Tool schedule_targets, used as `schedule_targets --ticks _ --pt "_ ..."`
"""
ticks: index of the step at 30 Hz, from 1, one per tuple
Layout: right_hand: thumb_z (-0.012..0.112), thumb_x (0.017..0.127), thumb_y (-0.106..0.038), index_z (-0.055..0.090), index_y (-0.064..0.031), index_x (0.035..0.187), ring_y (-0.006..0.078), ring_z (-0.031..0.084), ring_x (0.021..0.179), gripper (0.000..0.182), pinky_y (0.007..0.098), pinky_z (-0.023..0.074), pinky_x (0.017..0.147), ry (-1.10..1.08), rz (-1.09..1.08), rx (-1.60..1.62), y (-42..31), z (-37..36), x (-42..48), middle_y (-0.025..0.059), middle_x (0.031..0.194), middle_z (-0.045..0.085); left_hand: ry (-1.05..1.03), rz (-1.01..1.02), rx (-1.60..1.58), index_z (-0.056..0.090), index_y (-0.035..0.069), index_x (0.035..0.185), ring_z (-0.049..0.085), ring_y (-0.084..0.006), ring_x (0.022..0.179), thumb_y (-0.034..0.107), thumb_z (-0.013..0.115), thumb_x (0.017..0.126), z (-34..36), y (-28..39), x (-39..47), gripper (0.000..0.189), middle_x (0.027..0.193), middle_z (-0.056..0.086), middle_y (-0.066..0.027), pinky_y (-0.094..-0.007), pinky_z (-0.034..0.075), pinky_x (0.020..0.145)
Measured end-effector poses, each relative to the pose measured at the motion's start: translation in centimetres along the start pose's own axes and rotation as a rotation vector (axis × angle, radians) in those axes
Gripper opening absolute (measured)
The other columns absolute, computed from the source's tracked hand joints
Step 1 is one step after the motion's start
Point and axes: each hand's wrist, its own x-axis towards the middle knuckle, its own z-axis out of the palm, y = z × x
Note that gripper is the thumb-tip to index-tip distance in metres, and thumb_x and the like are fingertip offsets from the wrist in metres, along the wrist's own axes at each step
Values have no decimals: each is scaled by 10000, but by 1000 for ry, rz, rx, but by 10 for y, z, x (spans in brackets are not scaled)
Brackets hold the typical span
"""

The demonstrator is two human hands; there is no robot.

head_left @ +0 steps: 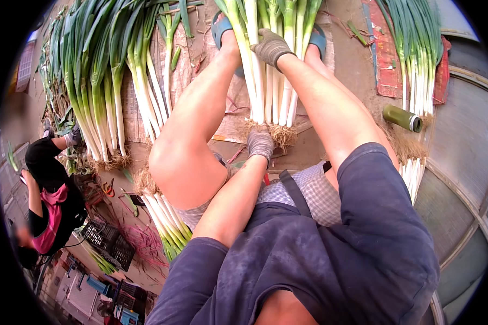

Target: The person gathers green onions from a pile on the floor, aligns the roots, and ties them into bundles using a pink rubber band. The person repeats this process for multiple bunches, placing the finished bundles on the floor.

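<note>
Several leeks [271, 95] with white stalks and green tops lie in a row between my lower legs, roots towards me. My gloved right hand [272, 48] reaches across their upper stalks, its fingers over a leek on the left of the row. At the root end, my gloved left hand [260, 142] grips the base of a leek; its fingertips are hidden by the stalk and the fibrous roots [284, 136]. Both gloves are grey knit. A flattened sheet [232, 128] is under the leeks.
Large leek piles lie left [93, 93] and right [419, 69]. An olive bottle [400, 118] lies on its side at right. Orange-handled scissors [107, 188], pink twine [144, 239] and a black crate [107, 243] are on the left, near another person [57, 203].
</note>
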Motion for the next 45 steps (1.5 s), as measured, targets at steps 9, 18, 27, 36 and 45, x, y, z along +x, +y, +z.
schedule_targets --ticks 9,18,27,36,45 --pt "679 811 -382 535 -19 1304 361 593 1143 629 385 450 994 -17 -18 -67 -11 -2 -6 231 1217 621 44 74 86 604 -21 1117 580 -471 1053 373 439 984 12 -11 5 448 1102 620 -311 -498 448 902" --pt "677 831 -373 525 2 1303 247 661 932 621 351 506 824 -18 -65 -10 30 -76 -8 199 1069 674 108 -166 193 413 47 1345 471 -417 1240 390 586 869 -39 50 -74 612 1366 456 -211 -523 396 1019" --pt "602 948 -201 481 -26 1351 111 601 860 456 251 501 758 -100 -86 481 -62 -181 -181 45 1063 599 149 863 -996 627 12 1100 631 -154 812 162 596 959 -297 104 -161 209 908 658 -63 -279 519 760" --pt "612 926 -74 460 -16 1371 156 600 918 473 291 507 877 -270 -90 503 -59 -138 -201 81 1068 594 478 288 146 629 12 1136 653 -375 955 279 585 902 -304 4 134 358 951 668 -260 -437 498 864" --pt "606 921 -66 463 -22 1367 146 575 962 471 290 492 888 -203 -52 411 -48 -147 -190 77 1065 589 476 186 598 593 44 1160 631 -337 1018 130 516 873 -267 5 187 309 1082 625 -190 -463 506 873"
